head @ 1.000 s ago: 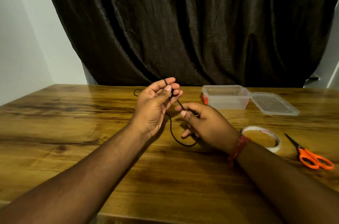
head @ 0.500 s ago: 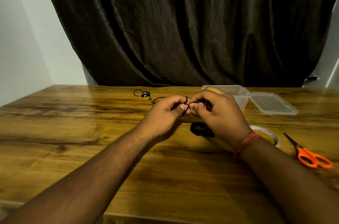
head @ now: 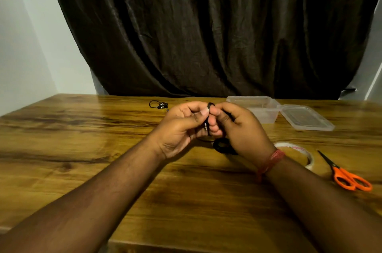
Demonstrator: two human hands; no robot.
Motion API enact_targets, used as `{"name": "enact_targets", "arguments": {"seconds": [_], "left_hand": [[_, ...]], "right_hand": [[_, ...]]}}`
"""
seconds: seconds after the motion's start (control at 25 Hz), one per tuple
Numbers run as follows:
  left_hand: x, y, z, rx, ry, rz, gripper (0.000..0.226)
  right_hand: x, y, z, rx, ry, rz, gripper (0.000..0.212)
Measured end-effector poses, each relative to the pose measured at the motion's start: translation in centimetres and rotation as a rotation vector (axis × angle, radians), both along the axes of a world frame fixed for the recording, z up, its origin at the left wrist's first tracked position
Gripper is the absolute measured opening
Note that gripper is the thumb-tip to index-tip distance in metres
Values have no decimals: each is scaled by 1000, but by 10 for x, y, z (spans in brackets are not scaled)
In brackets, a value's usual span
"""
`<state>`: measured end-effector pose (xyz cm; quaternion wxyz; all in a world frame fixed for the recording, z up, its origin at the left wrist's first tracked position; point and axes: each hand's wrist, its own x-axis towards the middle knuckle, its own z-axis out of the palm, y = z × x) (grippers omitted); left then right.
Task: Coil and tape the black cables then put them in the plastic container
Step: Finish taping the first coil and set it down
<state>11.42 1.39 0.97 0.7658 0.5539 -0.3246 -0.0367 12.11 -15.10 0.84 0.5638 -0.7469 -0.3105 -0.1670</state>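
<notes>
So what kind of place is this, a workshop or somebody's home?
Probably a room at home, not a workshop: a wooden table stands against a dark curtain and plain white wall, with only tape and scissors out.

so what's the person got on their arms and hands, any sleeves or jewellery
Both forearms are bare, with no sleeves in view. The right hand has a red-orange thread band wound in several strands round its wrist. The left hand and its wrist carry nothing: no watch, no band. No rings or gloves show on the fingers of either hand, and the nails look short and unpainted.
</notes>
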Motion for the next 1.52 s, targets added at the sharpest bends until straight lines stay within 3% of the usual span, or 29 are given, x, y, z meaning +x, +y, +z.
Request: {"name": "enact_targets", "arguments": {"seconds": [0.08,0.2,0.32,0.4,0.48,0.64,0.72,0.84,0.92,1.16,1.36,1.52], "left_hand": [[0,2,5,-128,7,5,24],[4,4,9,-250,7,103,22],[9,4,7,-240,-22,262,15],[12,3,2,-135,-89,373,15],[13,2,-1,87,-200,530,20],[14,3,-3,527,-418,719,21],[13,4,-6,641,-374,587,19],[8,1,-12,402,-51,279,22],[9,1,-16,286,82,200,25],[9,2,-19,297,93,90,23],[3,3,-18,172,93,-25,20],[1,6,-10,-58,99,-2,17]], "right_hand": [[-4,9,-5,-30,123,105,30],[-6,11,-7,-174,70,114,27],[-5,6,-5,-293,56,108,17],[-5,2,-6,-430,-66,40,14],[-5,-1,-5,-515,-211,-31,13],[-1,-11,1,-489,-377,-150,7],[2,-17,3,-556,-424,-213,12],[2,-20,1,-558,-460,-241,12],[1,-18,-1,-519,-459,-258,10],[1,-23,-5,-369,-390,-309,5],[1,-16,-9,-285,-294,-267,14],[-2,-5,-15,-302,-177,-146,17]]}}
